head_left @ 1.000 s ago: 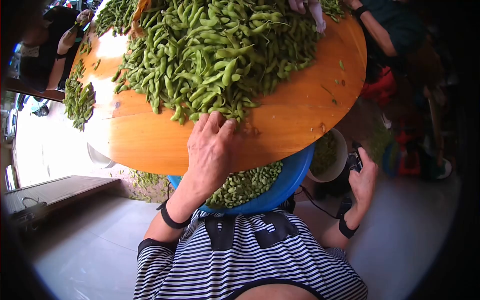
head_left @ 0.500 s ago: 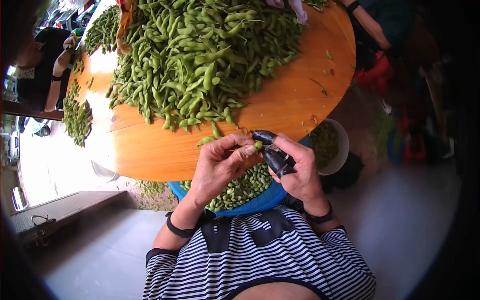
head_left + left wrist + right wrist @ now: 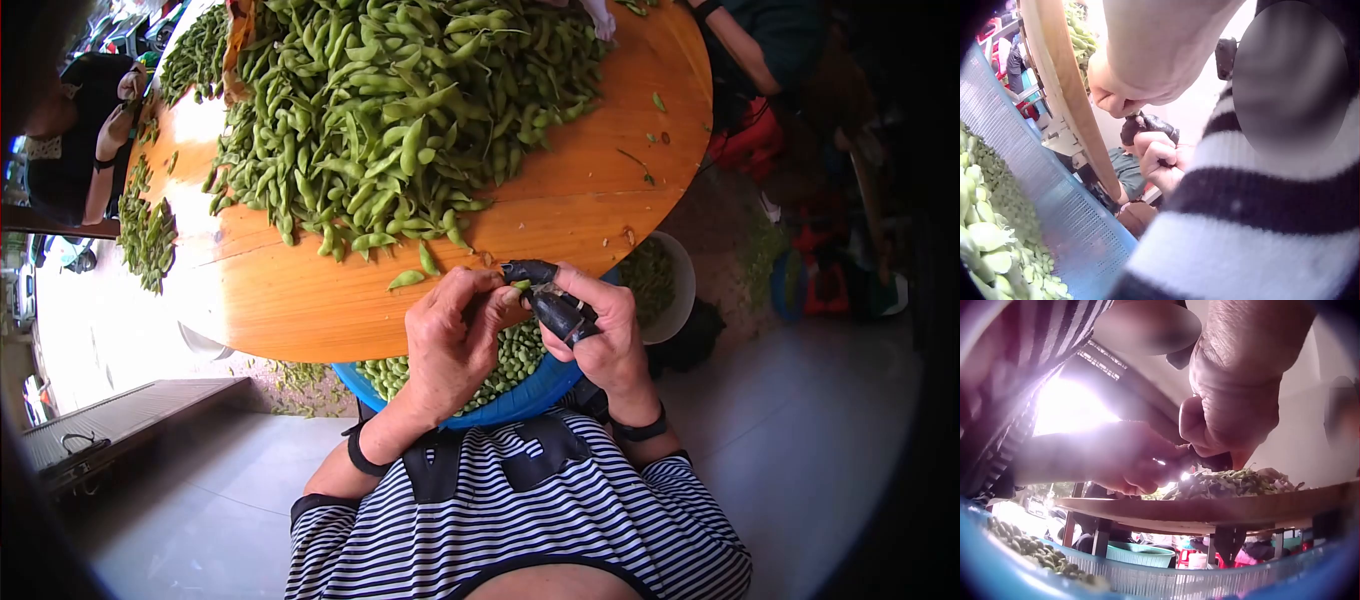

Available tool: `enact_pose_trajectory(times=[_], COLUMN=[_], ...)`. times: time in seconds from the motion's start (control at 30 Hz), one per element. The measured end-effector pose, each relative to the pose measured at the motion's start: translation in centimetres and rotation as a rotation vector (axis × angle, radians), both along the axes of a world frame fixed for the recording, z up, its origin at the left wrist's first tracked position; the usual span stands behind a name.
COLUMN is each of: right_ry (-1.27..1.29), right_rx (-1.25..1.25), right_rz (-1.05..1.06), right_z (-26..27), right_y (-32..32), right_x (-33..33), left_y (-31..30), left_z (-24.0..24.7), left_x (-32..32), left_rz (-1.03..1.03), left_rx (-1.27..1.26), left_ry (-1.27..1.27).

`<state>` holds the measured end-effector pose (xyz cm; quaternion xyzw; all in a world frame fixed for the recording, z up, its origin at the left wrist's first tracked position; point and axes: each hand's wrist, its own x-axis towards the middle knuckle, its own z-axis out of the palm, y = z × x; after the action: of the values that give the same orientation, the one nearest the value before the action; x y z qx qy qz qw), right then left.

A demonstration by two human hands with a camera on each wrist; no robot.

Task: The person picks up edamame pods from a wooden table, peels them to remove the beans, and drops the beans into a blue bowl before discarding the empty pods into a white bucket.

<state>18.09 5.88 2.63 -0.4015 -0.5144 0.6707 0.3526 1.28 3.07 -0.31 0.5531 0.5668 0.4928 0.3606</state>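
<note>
Over the table's near edge, my left hand [image 3: 448, 345] pinches a small green soybean pod [image 3: 521, 285] between thumb and forefinger. My right hand [image 3: 605, 335] meets it from the other side, its black-covered thumb and forefinger closed in on the same pod; the fingers hide most of it. Beyond the hands rises a large heap of soybean pods [image 3: 370, 130], with two loose pods [image 3: 407, 279] lying just in front. Below both hands sits a blue basket [image 3: 535, 395] holding shelled green beans [image 3: 518, 355], also visible in the left wrist view.
The round wooden table [image 3: 300, 310] spans the front. A white bucket [image 3: 683, 290] of green scraps stands on the floor at the right, with a dark bag [image 3: 695, 335] beside it. Other people sit at the left and right. A ridged metal panel [image 3: 135, 415] lies low left.
My left hand has drawn back from the heap with a pod. The right hand has come in from low on the right to meet it. Two pods now lie apart from the heap.
</note>
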Motion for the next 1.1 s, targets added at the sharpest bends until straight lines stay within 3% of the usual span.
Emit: enact_pose_trajectory(times=[0.03, 0.17, 0.23, 0.3, 0.37, 0.4, 0.47, 0.5, 0.53, 0.57, 0.63, 0.7, 0.8, 0.87, 0.9, 0.97, 1.0, 1.03, 1.1], right_ry=[0.001, 0.0, 0.029, 0.546, 0.554, 0.464, 0.374, 0.106, -0.163, -0.163, -0.308, -0.301, -0.27, -0.374, -0.373, -0.369, -0.37, -0.464, -0.556], right_rx=[-0.001, 0.021, 0.011, -0.302, -0.27, -0.235, -0.203, -0.046, 0.111, 0.112, 0.36, 0.362, 0.286, 0.463, 0.463, 0.431, 0.43, 0.515, 0.6], right_rz=[-0.001, -0.025, -0.026, 0.058, 0.066, 0.051, 0.036, -0.026, -0.087, -0.087, -0.111, -0.079, -0.066, -0.139, -0.134, -0.161, -0.159, -0.15, -0.136], right_z=[0.1, 0.1, -0.7, -2.5, -2.0, -1.5, -0.5, 0.0, 0.2, 0.0, -0.4, 0.4, 0.3, -0.3, -0.5, -0.7, -0.6, -0.6, -0.6], right_y=[0.0, -0.2, -0.1, 0.1, 0.1, 0.0, -0.3, -0.6, -0.7, -0.8, -1.0, -1.1, -1.3, -1.5, -1.6, -1.8, -1.7, -1.5, -1.5], right_x=[-0.1, 0.0, 0.3, 1.0, 0.8, 0.7, 0.5, 0.2, -0.1, -0.2, -0.4, -0.6, -0.6, -0.9, -0.9, -0.9, -1.0, -1.0, -1.3], left_y=[0.1, -0.1, -0.3, -0.1, -0.1, -0.1, -0.2, -0.2, -0.3, -0.3, -0.7, -0.9, -0.8, -0.4, -0.4, -0.4, -0.3, -0.1, 0.1], left_z=[0.1, 0.0, 0.3, 0.3, -0.3, -0.1, 0.5, 1.0, 1.6, 1.8, 1.2, 0.7, -0.2, -0.9, -0.7, 0.0, 0.5, 0.9, 1.3], left_x=[0.1, 0.1, -0.4, -0.5, -0.9, -1.0, -1.1, -1.0, -0.6, -0.3, 0.2, -0.1, -0.5, 0.1, 0.0, -0.5, -1.2, -1.1, -1.1], left_rz=[0.023, 0.0, -0.154, -0.192, -0.313, -0.312, -0.262, -0.262, -0.208, -0.154, -0.166, -0.166, -0.196, -0.069, -0.065, -0.18, -0.291, -0.29, -0.33], left_rx=[0.105, 0.066, -0.474, -0.499, -0.609, -0.607, -0.566, -0.566, -0.492, -0.419, -0.374, -0.328, -0.326, 0.246, 0.244, -0.081, -0.326, -0.326, -0.464], left_ry=[0.101, 0.026, -0.79, -0.898, -1.192, -1.191, -0.883, -0.883, -0.712, -0.543, -0.59, -0.632, -0.415, 0.18, 0.18, -0.032, -0.257, -0.259, -0.612])
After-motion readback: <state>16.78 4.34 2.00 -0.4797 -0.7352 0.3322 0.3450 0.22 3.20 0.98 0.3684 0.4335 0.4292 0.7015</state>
